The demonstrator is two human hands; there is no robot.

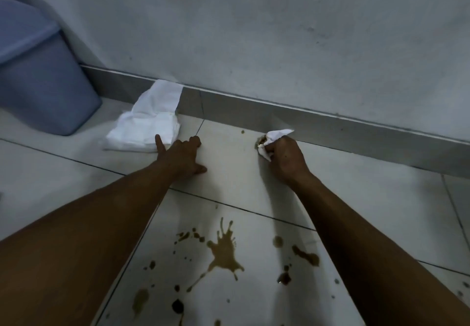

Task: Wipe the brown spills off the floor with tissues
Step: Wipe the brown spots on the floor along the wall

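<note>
Brown spills [223,254] spread in splashes and drops over the white floor tile between my forearms, with smaller spots to the right and at the bottom. My right hand [284,157] grips a crumpled white tissue [274,136], stained brown at its left edge, and presses it on the floor close to the skirting. A small brown drop [242,131] lies just left of it. My left hand [181,156] rests on the floor with fingers spread, beside a stack of clean white tissues [146,127].
A blue plastic bin [38,81] stands at the left against the wall. A grey skirting board [305,122] runs along the base of the white wall. One tissue of the stack leans up on the skirting.
</note>
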